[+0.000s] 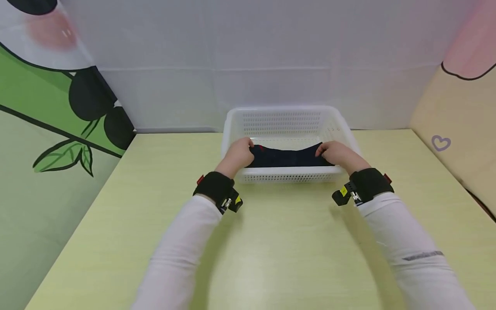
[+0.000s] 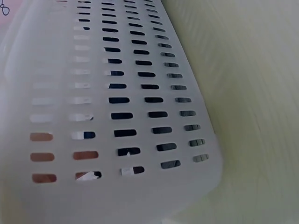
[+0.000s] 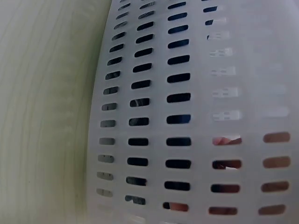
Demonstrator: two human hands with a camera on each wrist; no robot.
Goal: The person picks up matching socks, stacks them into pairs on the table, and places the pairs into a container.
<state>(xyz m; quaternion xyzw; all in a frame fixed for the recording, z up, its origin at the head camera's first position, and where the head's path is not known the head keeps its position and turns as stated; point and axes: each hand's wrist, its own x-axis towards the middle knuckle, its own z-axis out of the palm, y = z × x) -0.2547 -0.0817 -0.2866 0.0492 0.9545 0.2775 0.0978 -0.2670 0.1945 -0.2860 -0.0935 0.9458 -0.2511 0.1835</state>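
A dark navy cloth (image 1: 290, 158) with a small red mark near its left end is stretched sideways inside a white plastic basket (image 1: 290, 171). Its left end is pinched by my left hand (image 1: 241, 152), and its right end by my right hand (image 1: 338, 153). Both hands reach over the basket's near side, and the cloth's upper edge sags a little between them. In the left wrist view, the slotted basket wall (image 2: 187, 186) hides most of the hand and cloth. Skin and dark fabric likewise show only through slots in the basket wall (image 3: 154, 177) in the right wrist view.
The basket stands at the back of a pale yellow-green table (image 1: 286, 245), close to a white backdrop (image 1: 271, 86). Printed panels flank the table, a green one (image 1: 46, 224) on the left and a cream one (image 1: 461, 116) on the right.
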